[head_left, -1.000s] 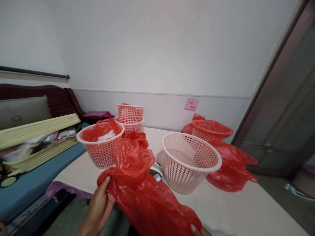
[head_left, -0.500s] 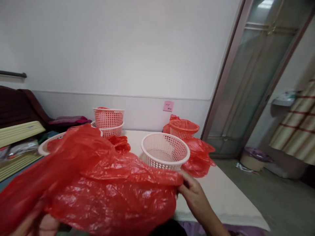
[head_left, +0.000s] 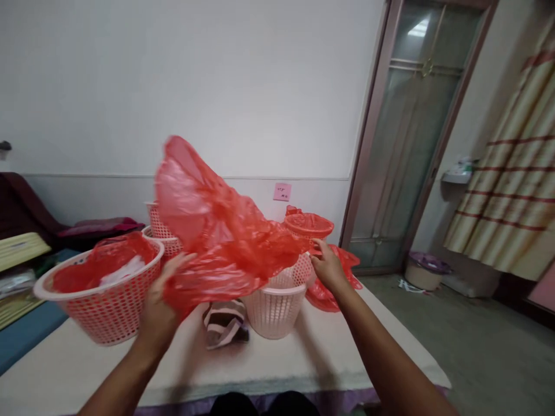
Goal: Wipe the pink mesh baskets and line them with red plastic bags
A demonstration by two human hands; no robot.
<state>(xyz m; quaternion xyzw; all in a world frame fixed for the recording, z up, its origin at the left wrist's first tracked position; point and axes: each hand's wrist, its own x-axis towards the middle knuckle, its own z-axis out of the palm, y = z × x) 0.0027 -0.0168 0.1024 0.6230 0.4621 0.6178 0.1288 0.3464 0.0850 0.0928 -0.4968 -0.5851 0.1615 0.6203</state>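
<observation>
Lined basket (head_left: 102, 289): far left on the table (head_left: 303, 361), red liner inside.
Left hand (head_left: 161, 306): fingers closed on the red bag's (head_left: 217, 242) left edge.
Red bag: billowing in the air above the empty basket (head_left: 277, 303).
Right hand (head_left: 327, 268): pinches its right edge.

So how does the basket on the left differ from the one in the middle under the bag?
The left basket is a stronger pink and holds red plastic with something white; the middle basket is paler, and its inside is hidden by the red bag that both hands hold over it. The left one looks larger, being nearer. Both are perforated round plastic.
</observation>
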